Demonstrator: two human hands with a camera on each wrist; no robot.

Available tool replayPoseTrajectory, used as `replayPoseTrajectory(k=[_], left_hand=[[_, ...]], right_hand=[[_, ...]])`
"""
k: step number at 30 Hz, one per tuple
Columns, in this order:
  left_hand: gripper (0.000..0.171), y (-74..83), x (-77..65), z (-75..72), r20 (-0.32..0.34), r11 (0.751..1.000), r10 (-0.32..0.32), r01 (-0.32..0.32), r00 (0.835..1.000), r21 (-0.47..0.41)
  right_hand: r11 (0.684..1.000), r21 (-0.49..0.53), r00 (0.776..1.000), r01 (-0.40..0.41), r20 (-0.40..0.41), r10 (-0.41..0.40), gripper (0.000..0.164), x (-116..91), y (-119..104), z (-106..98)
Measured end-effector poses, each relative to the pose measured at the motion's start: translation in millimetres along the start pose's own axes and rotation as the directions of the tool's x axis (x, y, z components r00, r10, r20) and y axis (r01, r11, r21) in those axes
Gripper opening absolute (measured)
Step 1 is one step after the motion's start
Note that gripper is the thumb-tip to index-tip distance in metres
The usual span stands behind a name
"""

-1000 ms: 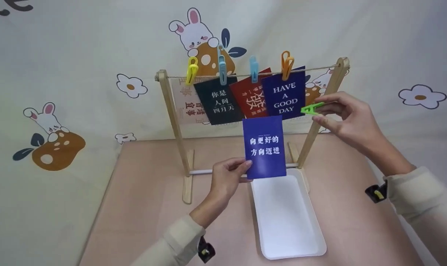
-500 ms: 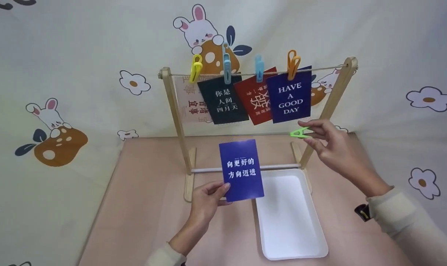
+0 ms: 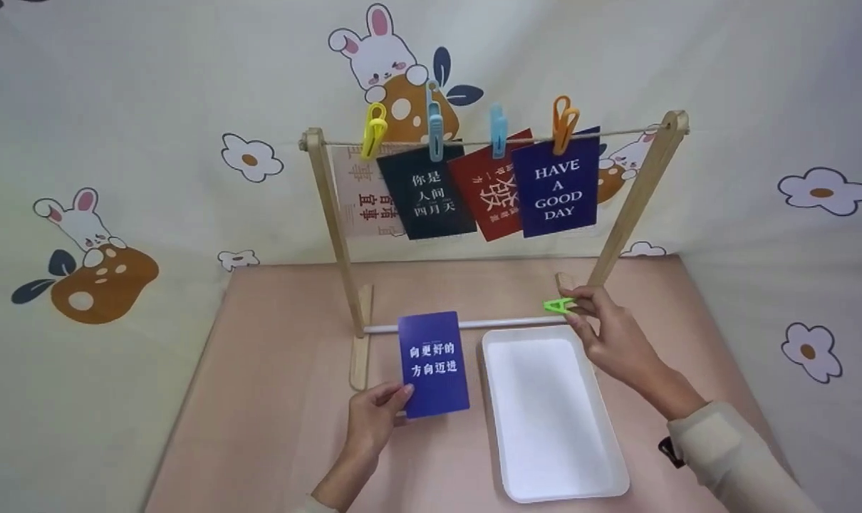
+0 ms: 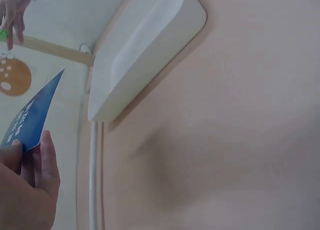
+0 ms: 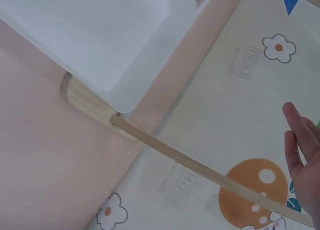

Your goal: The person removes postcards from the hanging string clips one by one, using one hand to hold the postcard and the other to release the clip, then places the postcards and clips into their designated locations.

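Note:
In the head view my left hand [image 3: 372, 420] pinches a blue card [image 3: 434, 367] with white characters by its lower left edge, above the table. My right hand [image 3: 616, 338] holds a green clothespin [image 3: 559, 306] between thumb and fingers, just over the far end of the white tray. On the string [image 3: 630, 132] of a wooden rack hang a pale card [image 3: 363, 196], a dark green card [image 3: 431, 192], a red card [image 3: 484, 192] and a dark blue card [image 3: 558, 187]. The left wrist view shows the pinched blue card [image 4: 35, 115] edge-on.
A white tray [image 3: 556, 420] lies on the pink table [image 3: 274, 399]. Behind it stands the rack, with a left post [image 3: 335, 228], a right post [image 3: 634, 206] and a low white bar [image 3: 495, 324]. Yellow [image 3: 374, 132], light blue [image 3: 435, 128] and orange [image 3: 563, 125] clothespins grip the string.
Both hands have come down and away from the hanging cards. The left hand has carried the blue card left and lower; the right hand has lowered the green clothespin toward the tray.

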State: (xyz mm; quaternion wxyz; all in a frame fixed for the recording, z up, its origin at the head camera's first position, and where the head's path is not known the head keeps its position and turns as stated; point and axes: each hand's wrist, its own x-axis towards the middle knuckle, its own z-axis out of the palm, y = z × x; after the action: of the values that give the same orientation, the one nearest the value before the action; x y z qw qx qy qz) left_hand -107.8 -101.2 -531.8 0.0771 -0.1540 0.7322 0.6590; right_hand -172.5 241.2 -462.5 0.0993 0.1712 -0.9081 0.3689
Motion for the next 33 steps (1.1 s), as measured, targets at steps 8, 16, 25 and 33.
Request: replayPoseTrajectory(k=[8,16,25,33], left_hand=[[0.032,-24.8,10.2,-8.5,-0.027,0.998,-0.061,0.060,0.998,-0.016],[0.033,-50.8,18.1,2.4,-0.055,0.998,-0.063,0.063,0.997,0.004],[0.024,-75.4,21.2,10.9,-0.106,0.984,-0.043,0.061,0.993,0.170],[0.026,-81.9,26.2,20.4,-0.136,0.991,-0.080,0.093,0.988,0.096]], right_hand=[[0.990,-0.102,0.985,-0.100,0.133,0.113,0.030,-15.9,26.4,38.0],[0.972,-0.209,0.983,-0.111,0.119,0.138,0.024,-22.7,53.1,74.4],[0.930,-0.344,0.989,-0.130,0.020,0.146,0.026,-30.2,75.1,103.9],[0.923,-0.318,0.972,-0.218,0.018,0.236,0.023,-25.4,81.9,116.8]])
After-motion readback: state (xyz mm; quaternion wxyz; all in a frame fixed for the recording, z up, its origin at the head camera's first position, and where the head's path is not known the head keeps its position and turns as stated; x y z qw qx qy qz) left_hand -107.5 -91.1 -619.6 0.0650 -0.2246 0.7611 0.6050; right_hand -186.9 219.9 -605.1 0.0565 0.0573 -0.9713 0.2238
